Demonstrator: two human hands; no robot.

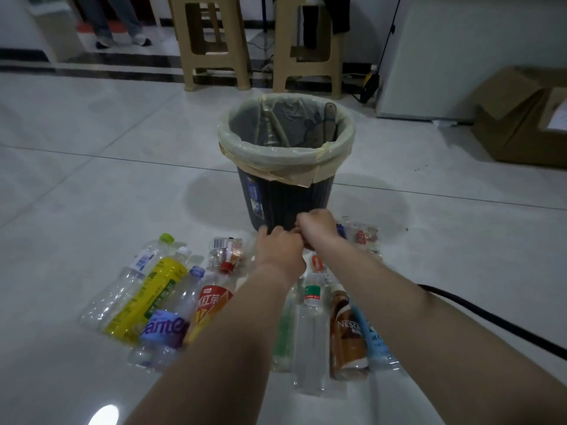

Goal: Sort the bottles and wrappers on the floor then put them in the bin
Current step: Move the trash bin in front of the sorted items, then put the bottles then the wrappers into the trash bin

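A black bin (285, 207) with a pale plastic liner stands on the tiled floor. In front of it lie several plastic bottles in a row: a yellow bottle (147, 299), a purple-label bottle (167, 329), a red tea bottle (211, 305), a clear bottle (310, 332) and a brown coffee bottle (346, 332). Clear wrappers lie at left (224, 250) and right (363, 236) of the bin's base. My left hand (280, 250) and my right hand (316, 225) meet with closed fingers just before the bin; what they pinch is hidden.
Two beige plastic stools (214, 41) stand behind the bin. A cardboard box (521, 118) and a white cabinet (460, 56) are at the right. A black cable (491, 323) runs along the floor at right. A person's legs (116, 23) show at the far left.
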